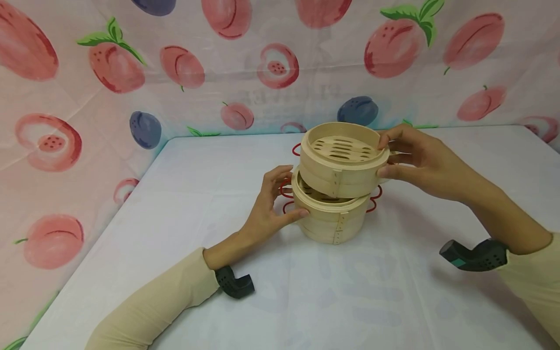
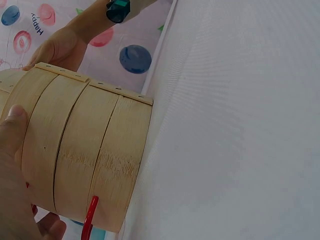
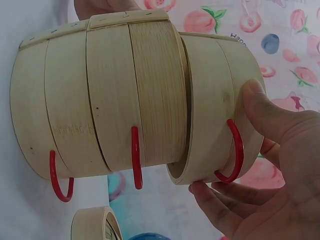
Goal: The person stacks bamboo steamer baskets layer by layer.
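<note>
My right hand (image 1: pixel 422 160) pinches the right rim of a bamboo steamer tier (image 1: pixel 319 172), thumb outside and fingertips at the inner edge. This tier has a slotted base and a red handle, and sits askew over the lower bamboo steamer (image 1: pixel 332 226), which is two stacked tiers with red handles (image 3: pixel 136 157). Part of the lower stack's slotted inside shows in the gap on the left. My left hand (image 1: pixel 271 204) grips the lower stack from the left, with its thumb on the side near the top rim (image 2: pixel 16 120) and its fingers behind, partly hidden.
The steamers stand on a white-covered table (image 1: pixel 218 194) before a fruit-printed cloth backdrop (image 1: pixel 197 97). In the right wrist view, a smaller-looking round bamboo container (image 3: pixel 85 225) shows at the bottom left. Dark wrist devices (image 1: pixel 474 255) sit on both forearms.
</note>
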Tool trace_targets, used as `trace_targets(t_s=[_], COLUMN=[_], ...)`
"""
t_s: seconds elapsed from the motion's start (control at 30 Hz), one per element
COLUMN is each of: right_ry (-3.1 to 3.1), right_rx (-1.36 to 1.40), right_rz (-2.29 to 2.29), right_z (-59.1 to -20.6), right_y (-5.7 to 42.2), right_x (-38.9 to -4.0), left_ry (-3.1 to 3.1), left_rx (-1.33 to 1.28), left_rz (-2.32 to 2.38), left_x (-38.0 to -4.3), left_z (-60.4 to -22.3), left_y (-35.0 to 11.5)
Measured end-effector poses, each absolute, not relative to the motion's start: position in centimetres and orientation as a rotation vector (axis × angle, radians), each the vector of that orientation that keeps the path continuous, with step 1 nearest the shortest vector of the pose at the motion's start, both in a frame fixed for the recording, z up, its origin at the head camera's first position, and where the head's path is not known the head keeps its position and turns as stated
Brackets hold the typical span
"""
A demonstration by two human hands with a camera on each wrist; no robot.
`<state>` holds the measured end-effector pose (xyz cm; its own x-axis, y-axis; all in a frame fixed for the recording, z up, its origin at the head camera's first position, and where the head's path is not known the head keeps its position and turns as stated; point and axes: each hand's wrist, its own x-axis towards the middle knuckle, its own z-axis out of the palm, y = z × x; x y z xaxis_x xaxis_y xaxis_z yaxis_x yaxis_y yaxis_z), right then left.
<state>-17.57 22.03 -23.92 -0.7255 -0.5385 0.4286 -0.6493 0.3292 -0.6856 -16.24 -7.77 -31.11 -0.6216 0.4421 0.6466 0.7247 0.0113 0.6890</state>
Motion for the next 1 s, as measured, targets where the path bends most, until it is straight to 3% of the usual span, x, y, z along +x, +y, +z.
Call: trace_targets(t_s=[1.0], right_ry=[-2.435], right_rx=[1.145], right_rz=[1.367], right_z=[-23.87], right_y=[21.30], right_x=[-17.08], left_ry=[-1.968], left_rx=[-1.221], left_rz=[-1.717], left_x=[-16.46], left_z=[-31.28], left_y=[-7.73])
